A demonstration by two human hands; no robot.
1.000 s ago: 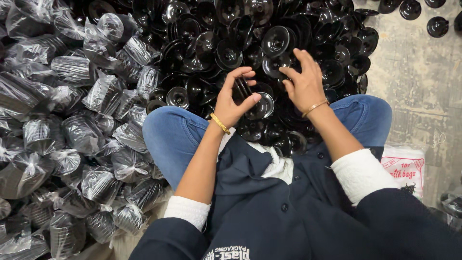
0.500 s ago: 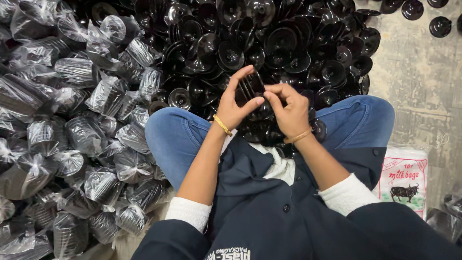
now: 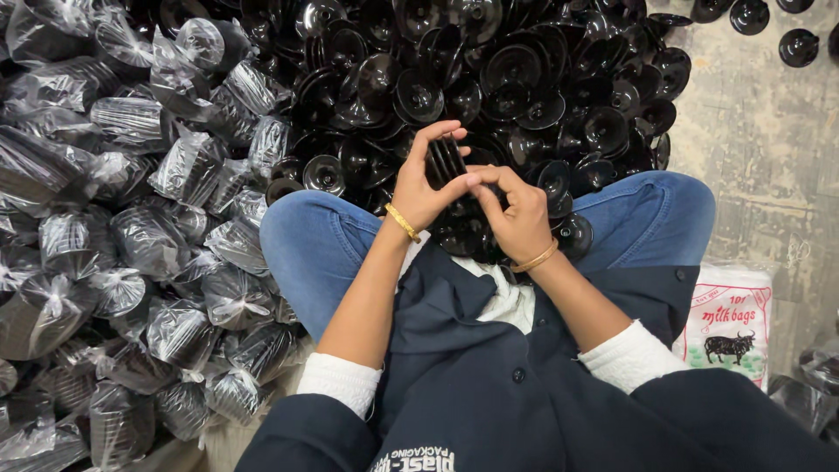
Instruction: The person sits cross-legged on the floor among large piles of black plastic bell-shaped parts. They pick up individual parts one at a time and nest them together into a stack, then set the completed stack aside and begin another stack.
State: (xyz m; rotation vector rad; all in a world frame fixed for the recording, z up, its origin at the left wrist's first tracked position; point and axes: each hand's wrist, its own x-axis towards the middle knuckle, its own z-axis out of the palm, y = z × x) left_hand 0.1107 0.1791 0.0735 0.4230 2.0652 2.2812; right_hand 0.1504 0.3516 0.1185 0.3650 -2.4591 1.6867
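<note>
Seated cross-legged on the floor, I hold a small stack of black lids [image 3: 446, 162] upright on edge in my left hand [image 3: 426, 179], fingers curled closed around it, just above my lap; a second ago both hands were spread out over the heap, and now my right hand [image 3: 516, 214] has drawn in against the stack, its fingertips pinching at the near edge, closed on it rather than open; the gathered lids are now squared together in one grip. The loose pile of black lids [image 3: 489, 79] spreads ahead of my knees across the concrete floor [image 3: 769, 149]; to my left, clear plastic bags [image 3: 131, 227] lie knotted shut, each packed with a stack of lids; a white printed sack [image 3: 730, 319] sits at my right knee, its contents hidden.
</note>
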